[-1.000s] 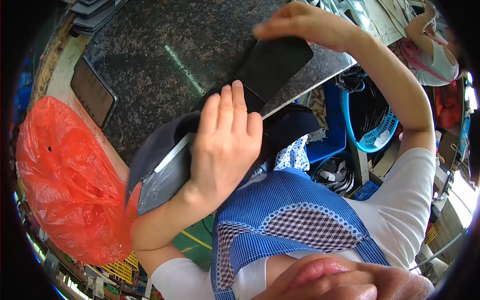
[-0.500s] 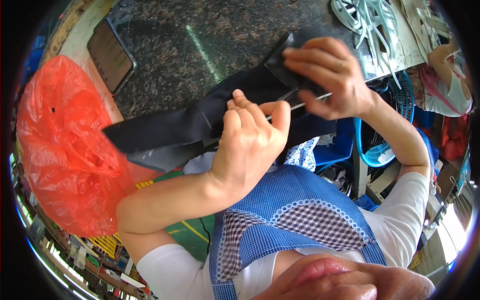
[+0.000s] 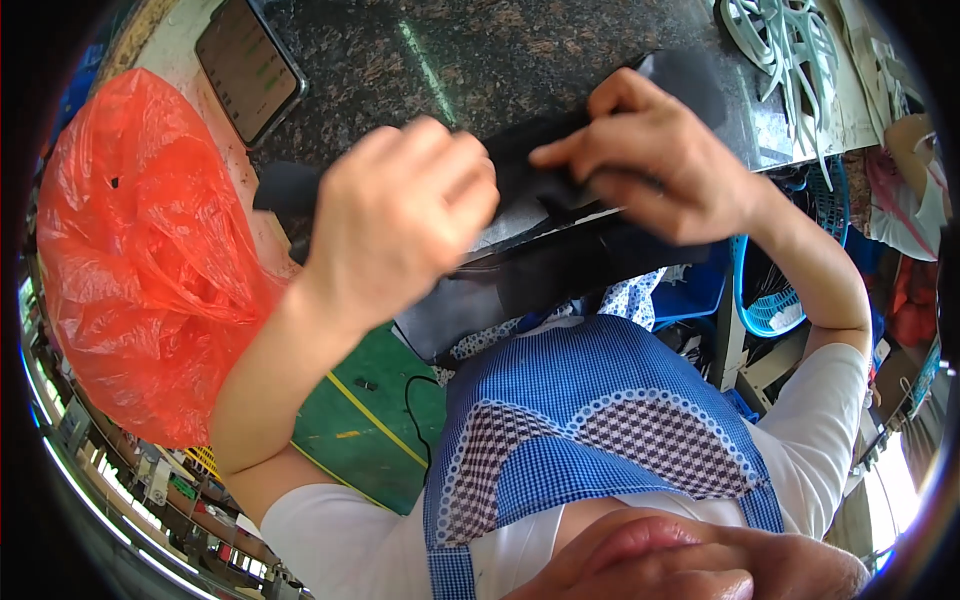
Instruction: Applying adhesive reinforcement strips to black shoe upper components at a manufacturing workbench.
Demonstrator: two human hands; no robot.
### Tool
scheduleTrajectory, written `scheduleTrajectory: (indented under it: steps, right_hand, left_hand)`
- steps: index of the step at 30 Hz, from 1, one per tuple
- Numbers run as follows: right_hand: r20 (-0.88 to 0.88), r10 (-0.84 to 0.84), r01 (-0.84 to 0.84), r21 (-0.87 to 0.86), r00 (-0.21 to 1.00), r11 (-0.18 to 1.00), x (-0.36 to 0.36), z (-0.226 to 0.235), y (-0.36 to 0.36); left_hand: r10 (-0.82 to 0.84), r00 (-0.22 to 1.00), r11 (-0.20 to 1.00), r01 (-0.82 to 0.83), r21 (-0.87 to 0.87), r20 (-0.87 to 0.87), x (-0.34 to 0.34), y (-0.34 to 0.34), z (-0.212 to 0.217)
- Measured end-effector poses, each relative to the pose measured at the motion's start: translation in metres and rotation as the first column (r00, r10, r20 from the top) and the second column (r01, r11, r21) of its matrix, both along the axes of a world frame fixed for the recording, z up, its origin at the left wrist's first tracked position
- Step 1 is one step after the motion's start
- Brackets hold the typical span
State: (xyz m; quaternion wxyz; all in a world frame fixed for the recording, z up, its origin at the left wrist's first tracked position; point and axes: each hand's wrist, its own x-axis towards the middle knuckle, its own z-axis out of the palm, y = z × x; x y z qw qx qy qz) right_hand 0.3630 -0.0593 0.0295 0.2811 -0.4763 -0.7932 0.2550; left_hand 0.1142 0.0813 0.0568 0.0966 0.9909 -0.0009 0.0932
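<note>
A long black piece of sheet material (image 3: 520, 175), fabric or thin leather by its look, lies folded along the near edge of the dark speckled counter. Its near part hangs over the edge towards my apron, with a grey, shinier face showing. My left hand (image 3: 395, 215) is over its left half, knuckles up and fingers bent. Motion blurs those fingers, and what they hold is hidden. Towards the right end, my right hand (image 3: 665, 165) has its fingers bent onto the black piece, one fingertip pressing its upper face.
A phone (image 3: 250, 70) lies at the far left of the counter (image 3: 520, 50), above a red plastic bag (image 3: 150, 270). Pale green straps (image 3: 790, 60) are heaped at the far right. Below them stands a blue basket (image 3: 765, 310). Another person's arm (image 3: 908, 150) shows at the right.
My left hand has lifted and moved left along the black piece. My right hand has bent its fingers in. More of the piece's grey face now hangs at the near edge.
</note>
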Motion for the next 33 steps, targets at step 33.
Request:
scheduleTrajectory:
  steps: [33]
  right_hand:
    - [0.349, 0.051, -0.059, 0.012, 0.936, 0.998, -0.044, 0.035, 0.005]
  left_hand:
    - [0.118, 0.962, 0.977, -0.156, -0.142, -0.244, -0.108, 0.019, 0.016]
